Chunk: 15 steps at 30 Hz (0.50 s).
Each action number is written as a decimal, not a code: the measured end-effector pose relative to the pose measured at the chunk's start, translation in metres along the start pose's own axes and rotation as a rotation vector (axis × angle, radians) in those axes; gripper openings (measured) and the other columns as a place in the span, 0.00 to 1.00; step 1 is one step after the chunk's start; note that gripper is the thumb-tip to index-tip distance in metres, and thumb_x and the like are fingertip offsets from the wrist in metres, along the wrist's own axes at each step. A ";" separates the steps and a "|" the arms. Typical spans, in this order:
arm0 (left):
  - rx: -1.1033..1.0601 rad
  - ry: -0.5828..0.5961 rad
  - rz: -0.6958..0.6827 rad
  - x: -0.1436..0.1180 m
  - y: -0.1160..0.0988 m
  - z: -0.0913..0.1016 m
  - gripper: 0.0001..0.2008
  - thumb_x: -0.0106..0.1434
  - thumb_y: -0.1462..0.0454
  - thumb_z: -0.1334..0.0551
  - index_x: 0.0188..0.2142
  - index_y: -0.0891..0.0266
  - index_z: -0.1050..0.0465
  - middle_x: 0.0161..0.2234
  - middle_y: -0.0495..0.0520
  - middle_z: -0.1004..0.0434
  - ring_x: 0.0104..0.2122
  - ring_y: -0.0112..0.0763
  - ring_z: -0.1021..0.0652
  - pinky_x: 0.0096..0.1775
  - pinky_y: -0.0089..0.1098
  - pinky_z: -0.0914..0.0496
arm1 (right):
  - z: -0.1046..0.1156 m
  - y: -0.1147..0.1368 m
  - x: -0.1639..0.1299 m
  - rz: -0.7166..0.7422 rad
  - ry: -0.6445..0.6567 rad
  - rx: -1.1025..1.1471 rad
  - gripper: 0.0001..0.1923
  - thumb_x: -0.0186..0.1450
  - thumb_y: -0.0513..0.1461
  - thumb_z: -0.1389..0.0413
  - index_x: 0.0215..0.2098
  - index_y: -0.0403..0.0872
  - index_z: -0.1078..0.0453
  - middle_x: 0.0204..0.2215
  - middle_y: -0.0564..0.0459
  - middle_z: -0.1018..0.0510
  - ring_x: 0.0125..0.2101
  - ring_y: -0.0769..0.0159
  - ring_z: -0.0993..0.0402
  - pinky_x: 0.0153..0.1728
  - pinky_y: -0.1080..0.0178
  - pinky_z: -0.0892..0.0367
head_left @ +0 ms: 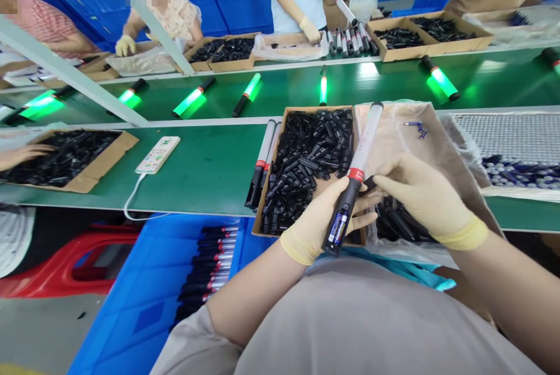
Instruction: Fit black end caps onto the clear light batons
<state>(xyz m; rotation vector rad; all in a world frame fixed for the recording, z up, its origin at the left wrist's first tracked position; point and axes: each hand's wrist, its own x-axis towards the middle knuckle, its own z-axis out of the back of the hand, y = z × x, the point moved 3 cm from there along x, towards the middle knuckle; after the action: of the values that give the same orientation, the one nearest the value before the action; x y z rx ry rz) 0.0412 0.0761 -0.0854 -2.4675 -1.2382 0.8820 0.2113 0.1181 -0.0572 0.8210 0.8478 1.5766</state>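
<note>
Green worktop [210, 168] carries a carton [322, 186]; over its three o'clock side, my left grip [315, 220] holds a light stick [361, 152], clear end toward one o'clock, and my right grip [422, 195] pinches a small black piece [370, 183].

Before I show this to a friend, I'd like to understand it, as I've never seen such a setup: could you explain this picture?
There's no machine handling things here, just a person's two gloved hands. The camera sits on that person's head, looking forward and down. The left hand holds a light stick; a blue battery shows in its open handle. The right hand pinches a small dark piece, partly hidden by fingers. On the green table are a cardboard box of black parts, a plastic-lined tray and a white power strip. Beyond runs a green strip carrying glowing sticks, with a co-worker on its far side.
</note>
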 end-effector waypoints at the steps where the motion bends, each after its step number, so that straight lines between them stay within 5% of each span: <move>1: 0.011 -0.007 -0.002 0.001 0.001 -0.001 0.13 0.70 0.57 0.40 0.39 0.64 0.21 0.43 0.58 0.19 0.42 0.35 0.18 0.40 0.30 0.21 | -0.002 0.002 -0.001 0.024 0.011 -0.046 0.09 0.64 0.45 0.40 0.34 0.48 0.30 0.33 0.52 0.21 0.35 0.62 0.23 0.38 0.58 0.28; 4: 0.093 -0.070 -0.034 0.002 0.000 0.001 0.14 0.70 0.58 0.39 0.38 0.67 0.19 0.37 0.58 0.18 0.34 0.28 0.19 0.37 0.25 0.23 | 0.008 0.013 -0.004 0.205 -0.106 -0.225 0.07 0.68 0.42 0.44 0.40 0.49 0.28 0.41 0.47 0.20 0.41 0.57 0.21 0.42 0.54 0.26; 7: 0.290 -0.059 -0.041 0.000 -0.005 0.003 0.15 0.68 0.56 0.37 0.39 0.67 0.19 0.34 0.58 0.19 0.33 0.29 0.20 0.38 0.27 0.24 | 0.033 0.031 -0.003 0.557 -0.185 -0.548 0.17 0.67 0.42 0.42 0.54 0.52 0.29 0.60 0.42 0.28 0.59 0.46 0.31 0.57 0.43 0.34; 9: 0.491 0.006 -0.031 -0.002 -0.008 0.002 0.16 0.65 0.53 0.34 0.40 0.65 0.20 0.33 0.57 0.19 0.33 0.30 0.21 0.39 0.29 0.25 | 0.044 0.037 0.003 0.771 -0.049 -0.765 0.25 0.66 0.41 0.41 0.62 0.54 0.33 0.67 0.45 0.34 0.66 0.42 0.41 0.63 0.38 0.44; 11: 0.715 0.071 -0.008 -0.004 -0.008 -0.001 0.18 0.62 0.50 0.32 0.41 0.63 0.20 0.33 0.54 0.20 0.33 0.31 0.22 0.40 0.30 0.26 | 0.049 0.036 0.010 0.881 0.161 -0.922 0.26 0.66 0.39 0.43 0.62 0.55 0.33 0.63 0.46 0.29 0.64 0.43 0.36 0.61 0.38 0.44; 13: 0.900 0.112 0.036 -0.004 -0.008 -0.004 0.18 0.62 0.50 0.32 0.40 0.62 0.20 0.33 0.53 0.20 0.33 0.32 0.22 0.39 0.31 0.27 | 0.052 0.025 0.015 0.809 0.434 -1.022 0.18 0.65 0.37 0.44 0.53 0.54 0.26 0.48 0.49 0.19 0.49 0.49 0.23 0.50 0.47 0.34; 15: 0.935 0.093 0.028 -0.003 -0.011 -0.002 0.17 0.64 0.50 0.35 0.38 0.61 0.20 0.34 0.53 0.20 0.34 0.33 0.21 0.39 0.31 0.27 | 0.060 0.007 0.018 0.559 0.688 -1.068 0.09 0.64 0.38 0.44 0.41 0.54 0.23 0.33 0.54 0.19 0.33 0.59 0.22 0.34 0.58 0.34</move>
<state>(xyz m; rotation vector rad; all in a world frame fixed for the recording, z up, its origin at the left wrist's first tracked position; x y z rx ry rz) 0.0343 0.0807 -0.0773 -1.7337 -0.5440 1.0240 0.2573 0.1401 -0.0195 -0.3283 0.0885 2.4866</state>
